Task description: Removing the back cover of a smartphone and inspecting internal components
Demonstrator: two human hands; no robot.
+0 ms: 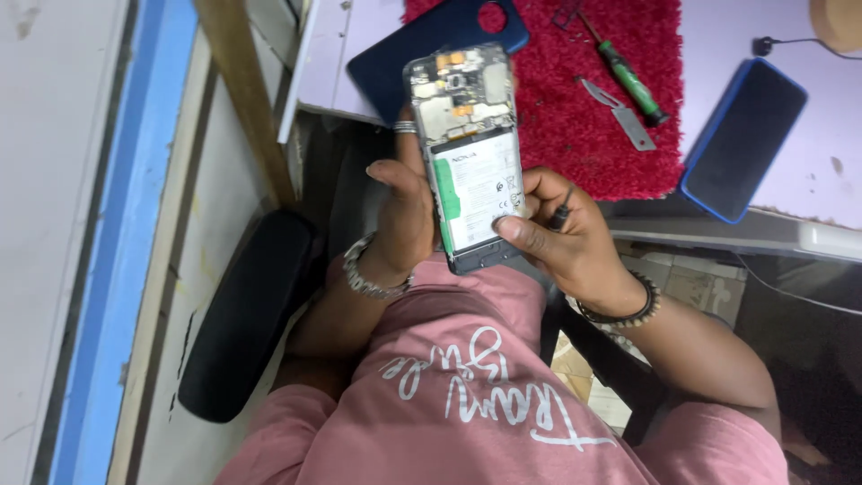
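The left hand [404, 211] holds an opened phone [469, 153] up over the person's lap, just in front of the edge of the bench [772, 135]. Its fingers are curled shut around the phone's long left side, and one of them wears a ring. The right hand [561, 238] holds the low right side of the phone, with the thumb pressed on the battery [476, 187]. A small dark tool [562, 214] is pinched in the fingers of this hand too, so it is shut on both.

The phone looks light and stiff, like a thin flat slab. With its back off, the small parts inside are bare, so it is likely easy to harm. The safest place to hold it is by the long side edges, as both hands do now, not on the bare parts.

The top part of the phone shows a grey and silver board with little orange bits. Below that sits the big white battery with a green strip along its left side. The bottom edge is dark.

On the bench behind it lies a dark blue back cover [431, 54], partly on a red fuzzy mat [584, 135]. A green-handled screwdriver [628, 79] and a small metal blade [620, 112] lie on the mat. Another phone in a blue case [743, 139] lies to the right.
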